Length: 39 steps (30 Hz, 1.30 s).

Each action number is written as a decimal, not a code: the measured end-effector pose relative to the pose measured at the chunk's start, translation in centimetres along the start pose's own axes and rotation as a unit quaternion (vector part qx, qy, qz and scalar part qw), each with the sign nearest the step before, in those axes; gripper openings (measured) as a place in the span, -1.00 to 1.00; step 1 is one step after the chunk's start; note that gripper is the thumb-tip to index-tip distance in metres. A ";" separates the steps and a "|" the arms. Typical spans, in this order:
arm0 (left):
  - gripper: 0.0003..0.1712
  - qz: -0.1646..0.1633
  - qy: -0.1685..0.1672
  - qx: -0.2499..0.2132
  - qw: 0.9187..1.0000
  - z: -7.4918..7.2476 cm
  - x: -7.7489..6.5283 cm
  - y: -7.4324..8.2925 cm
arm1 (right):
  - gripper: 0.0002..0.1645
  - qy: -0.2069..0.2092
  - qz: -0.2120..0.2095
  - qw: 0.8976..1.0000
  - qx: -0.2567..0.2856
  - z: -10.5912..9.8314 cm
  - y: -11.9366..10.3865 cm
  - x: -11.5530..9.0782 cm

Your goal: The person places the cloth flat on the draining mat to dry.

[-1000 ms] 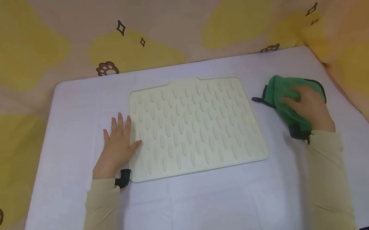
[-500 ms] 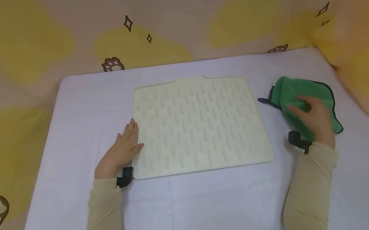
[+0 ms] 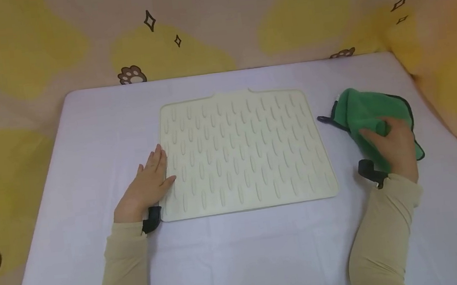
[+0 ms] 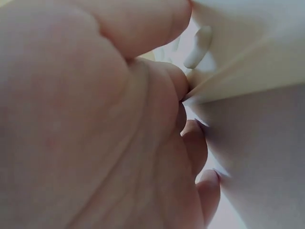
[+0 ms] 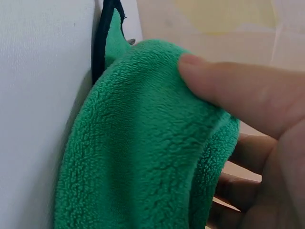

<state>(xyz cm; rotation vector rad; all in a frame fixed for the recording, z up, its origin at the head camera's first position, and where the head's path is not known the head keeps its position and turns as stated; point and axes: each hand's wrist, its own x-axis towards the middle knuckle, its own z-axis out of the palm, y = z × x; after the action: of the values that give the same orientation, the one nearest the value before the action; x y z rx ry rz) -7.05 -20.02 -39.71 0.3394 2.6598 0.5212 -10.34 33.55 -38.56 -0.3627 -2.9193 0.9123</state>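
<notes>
A cream mat (image 3: 238, 155) with rows of raised ridges lies on the white table. My left hand (image 3: 142, 190) rests along its left edge, fingers extended and thumb over the border. In the left wrist view the palm (image 4: 95, 119) fills much of the picture, with the fingertips touching down by the mat's edge. To the right of the mat, my right hand (image 3: 396, 147) pinches a fold of a green towel (image 3: 368, 107) with dark edging and a dark loop. The right wrist view shows the thumb on one side of the green towel (image 5: 128, 138) and the fingers behind it, partly hidden.
The white-covered table (image 3: 258, 256) extends around the mat on all sides. A patterned cloth backdrop (image 3: 214, 17) with yellow patches and paw prints rises behind the table and along its sides. Dark wrist devices (image 3: 371, 173) sit at both wrists.
My right hand has shifted slightly back toward me on the towel, gathering a fold; the towel's lower right corner now shows. The left hand's fingers have come closer together. The head view moved slightly.
</notes>
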 end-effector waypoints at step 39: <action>-0.16 0.002 0.005 -0.006 1.000 0.3 0.3 -0.4 | -0.86 0.187 -0.036 0.921 0.339 1.3 -6.4 0.3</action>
<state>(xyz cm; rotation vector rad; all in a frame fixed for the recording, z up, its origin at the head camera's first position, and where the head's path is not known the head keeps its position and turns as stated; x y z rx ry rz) -7.22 -20.22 -40.27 0.3405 2.6645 0.5422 -12.11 27.82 -35.95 -0.3249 -2.0923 1.5480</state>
